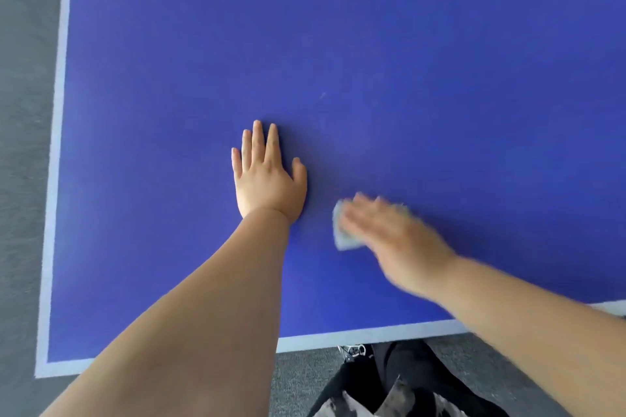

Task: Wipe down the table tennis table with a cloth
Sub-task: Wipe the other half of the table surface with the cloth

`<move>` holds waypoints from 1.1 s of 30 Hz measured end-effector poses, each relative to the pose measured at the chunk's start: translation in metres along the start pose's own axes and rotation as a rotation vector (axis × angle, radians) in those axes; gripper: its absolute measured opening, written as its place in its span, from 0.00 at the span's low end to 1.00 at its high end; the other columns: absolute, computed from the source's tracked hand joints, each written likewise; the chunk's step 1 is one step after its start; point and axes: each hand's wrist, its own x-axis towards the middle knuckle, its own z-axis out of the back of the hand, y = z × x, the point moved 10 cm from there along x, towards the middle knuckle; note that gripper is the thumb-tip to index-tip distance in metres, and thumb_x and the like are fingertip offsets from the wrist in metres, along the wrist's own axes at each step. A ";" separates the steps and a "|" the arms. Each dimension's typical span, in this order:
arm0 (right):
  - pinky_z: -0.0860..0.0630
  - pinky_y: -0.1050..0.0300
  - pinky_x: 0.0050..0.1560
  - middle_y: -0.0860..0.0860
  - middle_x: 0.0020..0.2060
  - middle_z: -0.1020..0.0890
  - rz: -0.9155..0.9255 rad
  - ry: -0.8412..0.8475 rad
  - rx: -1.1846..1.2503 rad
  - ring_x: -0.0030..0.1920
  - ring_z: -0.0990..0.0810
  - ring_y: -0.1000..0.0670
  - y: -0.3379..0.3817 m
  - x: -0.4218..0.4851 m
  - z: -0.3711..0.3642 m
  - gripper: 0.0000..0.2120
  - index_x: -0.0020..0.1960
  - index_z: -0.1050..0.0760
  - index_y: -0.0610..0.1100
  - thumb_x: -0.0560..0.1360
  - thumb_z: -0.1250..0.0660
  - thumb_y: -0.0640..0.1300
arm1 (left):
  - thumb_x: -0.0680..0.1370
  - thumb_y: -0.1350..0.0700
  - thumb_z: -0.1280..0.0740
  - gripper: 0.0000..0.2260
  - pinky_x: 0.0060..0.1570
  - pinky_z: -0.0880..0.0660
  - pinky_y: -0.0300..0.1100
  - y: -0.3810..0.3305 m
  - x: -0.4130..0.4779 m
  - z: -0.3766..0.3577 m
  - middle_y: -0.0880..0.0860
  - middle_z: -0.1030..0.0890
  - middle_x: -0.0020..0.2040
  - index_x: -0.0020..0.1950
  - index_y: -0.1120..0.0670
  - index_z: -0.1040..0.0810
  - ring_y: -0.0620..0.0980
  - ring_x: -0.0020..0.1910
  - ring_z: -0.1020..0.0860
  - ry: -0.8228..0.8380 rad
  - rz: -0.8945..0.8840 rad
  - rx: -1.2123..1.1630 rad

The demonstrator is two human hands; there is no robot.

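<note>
The smooth, matt blue tabletop (406, 61), edged with a pale painted line, bears the left hand (267, 179) pressed flat, its fingers (258, 142) straight, released and holding nothing. The small, soft, pale grey-blue cloth (342, 235) lies flat on the tabletop, near that hand's thumb side. The blurred right hand (399, 240) lays its stretched fingers (362, 210) over the cloth, pressing it down; the cloth shows beside their tips.

Blue table tennis table (372, 61), front-left corner.
Left hand (267, 176) lies left of right hand (396, 240), which covers a pale cloth (342, 235).
</note>
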 end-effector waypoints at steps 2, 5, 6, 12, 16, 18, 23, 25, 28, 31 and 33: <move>0.34 0.35 0.74 0.45 0.79 0.35 -0.375 -0.178 0.060 0.79 0.37 0.39 -0.078 0.037 0.051 0.31 0.80 0.35 0.43 0.78 0.42 0.28 | 0.80 0.42 0.48 0.33 0.82 0.59 0.50 0.000 0.000 0.000 0.49 0.51 0.85 0.85 0.49 0.48 0.49 0.84 0.55 0.004 0.004 -0.003; 0.35 0.36 0.74 0.52 0.82 0.41 -0.686 -0.290 0.056 0.82 0.45 0.45 -0.149 0.084 0.098 0.28 0.81 0.42 0.46 0.82 0.44 0.34 | 0.79 0.41 0.49 0.34 0.82 0.59 0.50 0.000 0.001 0.001 0.48 0.51 0.85 0.85 0.49 0.48 0.49 0.84 0.56 0.012 0.009 0.004; 0.34 0.37 0.73 0.52 0.81 0.41 -0.687 -0.305 0.022 0.81 0.44 0.44 -0.148 0.096 0.101 0.27 0.80 0.42 0.46 0.82 0.43 0.35 | 0.79 0.41 0.49 0.34 0.82 0.59 0.49 0.000 0.001 0.001 0.48 0.51 0.85 0.85 0.48 0.48 0.49 0.84 0.56 0.013 0.011 0.008; 0.40 0.44 0.79 0.47 0.80 0.36 0.184 0.058 -0.093 0.80 0.38 0.44 0.013 0.051 0.003 0.31 0.80 0.35 0.43 0.77 0.37 0.33 | 0.79 0.42 0.48 0.34 0.82 0.59 0.50 -0.001 0.002 0.003 0.49 0.51 0.85 0.85 0.48 0.47 0.49 0.84 0.56 0.027 0.023 0.005; 0.33 0.42 0.76 0.48 0.77 0.31 0.062 -0.015 0.031 0.78 0.35 0.46 -0.024 0.066 0.031 0.32 0.77 0.31 0.41 0.74 0.36 0.25 | 0.79 0.42 0.47 0.34 0.82 0.56 0.52 -0.001 0.002 0.001 0.50 0.49 0.85 0.84 0.49 0.45 0.51 0.84 0.54 0.021 0.017 0.005; 0.36 0.39 0.77 0.50 0.79 0.34 -0.279 -0.169 0.110 0.80 0.40 0.48 -0.092 0.100 0.072 0.30 0.79 0.34 0.42 0.79 0.41 0.27 | 0.79 0.42 0.46 0.34 0.82 0.56 0.52 0.001 0.003 0.001 0.49 0.49 0.85 0.84 0.49 0.45 0.51 0.84 0.54 0.019 0.024 0.004; 0.39 0.37 0.77 0.50 0.81 0.41 -0.565 -0.263 0.010 0.81 0.43 0.43 -0.154 0.164 0.113 0.28 0.80 0.42 0.44 0.81 0.42 0.34 | 0.79 0.42 0.47 0.34 0.82 0.57 0.52 0.001 0.004 0.000 0.49 0.50 0.85 0.84 0.49 0.46 0.50 0.84 0.55 0.031 0.027 0.013; 0.33 0.36 0.71 0.46 0.79 0.38 -0.361 -0.181 -0.089 0.75 0.35 0.38 -0.109 0.168 0.086 0.30 0.79 0.39 0.43 0.78 0.39 0.34 | 0.79 0.42 0.47 0.34 0.82 0.58 0.51 0.002 0.004 -0.001 0.49 0.51 0.85 0.85 0.49 0.46 0.50 0.84 0.55 0.030 0.028 0.021; 0.39 0.41 0.78 0.45 0.81 0.38 0.088 0.034 -0.057 0.80 0.38 0.41 -0.017 0.116 0.023 0.35 0.80 0.37 0.43 0.74 0.39 0.31 | 0.80 0.43 0.47 0.33 0.82 0.58 0.51 0.001 0.004 0.000 0.48 0.51 0.85 0.85 0.49 0.46 0.50 0.84 0.55 0.020 0.021 0.002; 0.40 0.44 0.79 0.47 0.79 0.35 0.254 0.117 0.036 0.80 0.38 0.45 0.000 0.091 0.019 0.36 0.79 0.33 0.43 0.73 0.38 0.25 | 0.80 0.43 0.47 0.32 0.82 0.56 0.51 0.000 0.003 0.002 0.49 0.50 0.85 0.84 0.49 0.45 0.50 0.84 0.54 0.010 0.022 -0.012; 0.38 0.41 0.78 0.47 0.78 0.32 0.052 0.051 0.137 0.79 0.36 0.45 -0.037 0.118 0.047 0.34 0.78 0.32 0.41 0.74 0.40 0.23 | 0.80 0.43 0.48 0.32 0.82 0.56 0.51 -0.001 0.003 0.003 0.49 0.50 0.85 0.84 0.50 0.44 0.51 0.84 0.53 0.016 0.020 -0.005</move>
